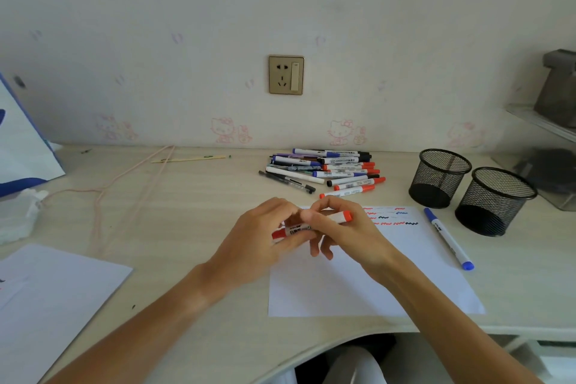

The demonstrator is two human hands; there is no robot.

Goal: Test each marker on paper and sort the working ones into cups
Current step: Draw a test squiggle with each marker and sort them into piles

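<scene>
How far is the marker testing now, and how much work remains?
Several squiggles mark the paper, so some testing happened. Both mesh cups look empty; a blue marker lies beside them. The left hand and right hand hold a red marker. The pile remains.

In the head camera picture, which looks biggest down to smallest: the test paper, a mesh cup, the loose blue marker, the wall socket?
1. Test paper
2. Nearer mesh cup
3 and 4. Blue marker and wall socket: unsure, since the socket sits farther away.

Two mesh cups (440, 178), two paper sheets (374, 284)
</scene>
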